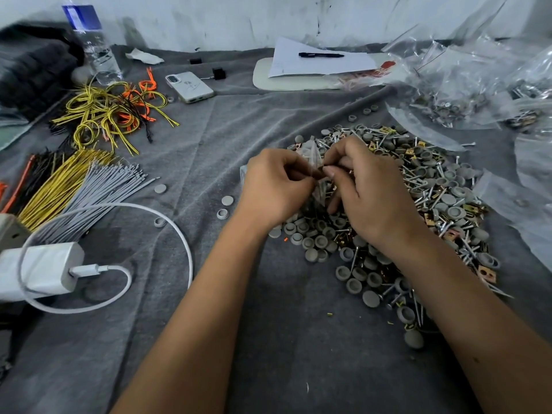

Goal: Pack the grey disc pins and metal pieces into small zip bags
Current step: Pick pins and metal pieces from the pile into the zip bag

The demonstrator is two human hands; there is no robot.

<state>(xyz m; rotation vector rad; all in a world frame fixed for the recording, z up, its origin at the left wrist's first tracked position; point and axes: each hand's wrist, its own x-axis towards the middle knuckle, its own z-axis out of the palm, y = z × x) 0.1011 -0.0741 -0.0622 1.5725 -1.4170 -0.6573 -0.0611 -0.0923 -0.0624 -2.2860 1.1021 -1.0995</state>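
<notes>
Thin clear plastic, the small zip bag (pixel 312 156) is being pinched at its mouth by the left hand (pixel 276 186) and right hand (pixel 370 189) above the pile of grey disc pins (pixel 418 186) on the bench, and it looks light, limp and slippery, so the edges seem the best hold.

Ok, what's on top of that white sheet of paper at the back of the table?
A black pen lies on the sheet of paper. The paper rests on a pale board, whose middle it covers, so anything there is hidden.
</notes>
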